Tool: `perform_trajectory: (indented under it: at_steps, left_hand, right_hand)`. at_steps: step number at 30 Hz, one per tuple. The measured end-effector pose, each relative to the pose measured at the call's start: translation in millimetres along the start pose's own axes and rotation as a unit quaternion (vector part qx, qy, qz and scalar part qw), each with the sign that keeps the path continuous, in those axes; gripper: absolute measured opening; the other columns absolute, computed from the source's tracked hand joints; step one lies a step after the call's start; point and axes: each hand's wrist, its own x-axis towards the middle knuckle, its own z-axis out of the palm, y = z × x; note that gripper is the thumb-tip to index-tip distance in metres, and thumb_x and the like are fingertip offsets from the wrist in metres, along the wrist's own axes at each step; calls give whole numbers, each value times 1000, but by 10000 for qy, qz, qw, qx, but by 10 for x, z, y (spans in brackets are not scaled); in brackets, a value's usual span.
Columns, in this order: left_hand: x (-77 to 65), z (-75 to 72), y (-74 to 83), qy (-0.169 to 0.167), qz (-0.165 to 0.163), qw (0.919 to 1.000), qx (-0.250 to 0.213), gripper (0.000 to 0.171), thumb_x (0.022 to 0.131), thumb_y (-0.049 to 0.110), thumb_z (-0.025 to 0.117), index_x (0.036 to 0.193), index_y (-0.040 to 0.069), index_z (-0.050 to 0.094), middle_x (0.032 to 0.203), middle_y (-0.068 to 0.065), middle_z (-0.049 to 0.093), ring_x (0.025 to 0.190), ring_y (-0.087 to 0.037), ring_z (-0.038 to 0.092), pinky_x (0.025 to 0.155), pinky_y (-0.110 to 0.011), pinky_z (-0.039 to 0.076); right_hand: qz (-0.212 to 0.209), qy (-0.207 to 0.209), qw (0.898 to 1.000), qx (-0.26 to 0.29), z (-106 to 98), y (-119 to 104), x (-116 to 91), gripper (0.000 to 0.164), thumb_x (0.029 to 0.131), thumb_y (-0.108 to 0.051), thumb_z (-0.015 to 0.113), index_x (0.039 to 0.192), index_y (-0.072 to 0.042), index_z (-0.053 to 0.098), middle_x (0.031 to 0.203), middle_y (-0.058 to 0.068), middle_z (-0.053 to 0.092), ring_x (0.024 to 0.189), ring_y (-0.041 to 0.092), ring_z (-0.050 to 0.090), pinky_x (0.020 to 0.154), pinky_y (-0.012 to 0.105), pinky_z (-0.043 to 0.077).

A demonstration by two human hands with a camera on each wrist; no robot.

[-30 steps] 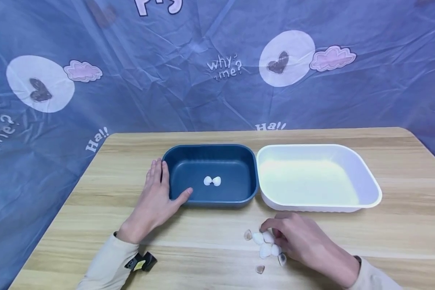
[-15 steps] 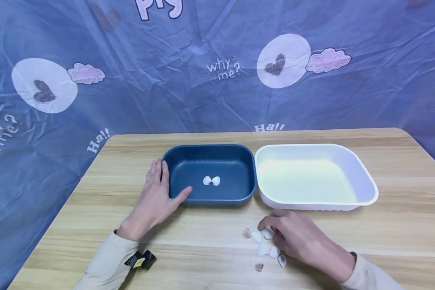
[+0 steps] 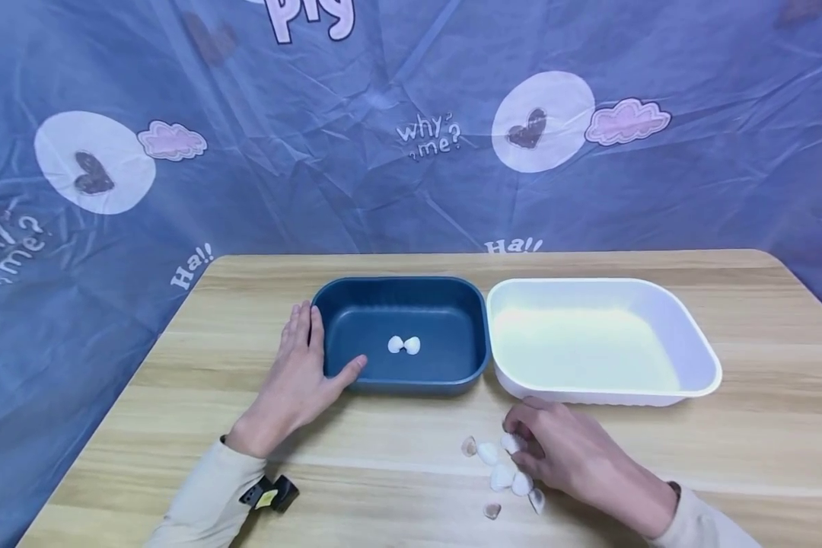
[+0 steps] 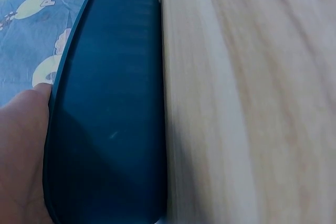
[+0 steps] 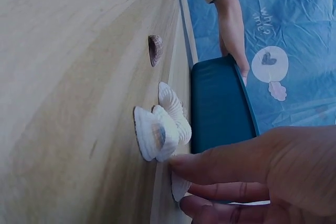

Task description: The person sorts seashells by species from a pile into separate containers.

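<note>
My left hand (image 3: 294, 377) rests with straight fingers along the left rim of a dark blue basin (image 3: 421, 387), its thumb over the front rim. Inside that basin, two small white seashells (image 3: 412, 345) lie side by side. On the table in front, my right hand (image 3: 565, 453) pinches a white seashell (image 5: 179, 186) between thumb and fingers. Close beside it lie several white seashells (image 3: 501, 477), and two small brownish seashells (image 3: 492, 511) lie at the group's edges. The right wrist view shows the white shells partly overlapping, just past the thumb tip.
A white basin (image 3: 589, 342) stands against the blue one's right side, just beyond my right hand. The light wooden table (image 3: 383, 502) extends around both. Behind it hangs a blue printed cloth (image 3: 356, 175). A black device (image 3: 270, 493) is strapped at my left wrist.
My right index finger has drawn back a little to the right, and the thumb now shows at the white seashell. The left hand keeps its place on the blue basin.
</note>
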Motion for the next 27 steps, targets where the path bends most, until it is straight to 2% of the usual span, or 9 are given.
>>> perform_trajectory:
  at_steps: [9,20,24,27]
  left_hand:
    - [2,4,-17,-3,2,10000,-24,110,87,73,43,150,-10,8,158,-27,-1,146,-37,-6,118,-51,6]
    - [11,-31,-3,4,46,10000,18,109,88,73,41,149,-11,8,157,-28,0,146,-38,-5,117,-51,6]
    - [4,-35,3,-25,47,10000,8,109,88,73,41,149,-11,9,157,-29,0,146,-38,-6,117,-52,7]
    - [1,-34,5,-26,42,10000,11,109,88,72,42,149,-12,9,157,-29,1,146,-38,-5,117,-52,7]
  right_hand:
    - [23,103,9999,19,2,-3,2,27,69,-12,83,85,-21,63,76,-16,49,66,1,44,56,21,40]
    - [-470,100,9984,283,-59,20,20,22,72,-10,80,87,-17,65,71,-17,48,65,-1,44,56,21,40]
    - [-647,135,9973,313,-125,-24,6,20,74,-12,78,86,-20,64,71,-18,46,66,-2,43,57,20,39]
    - [-942,247,9945,398,-196,-88,2,21,76,-14,78,85,-22,62,71,-19,44,65,-2,42,57,18,38]
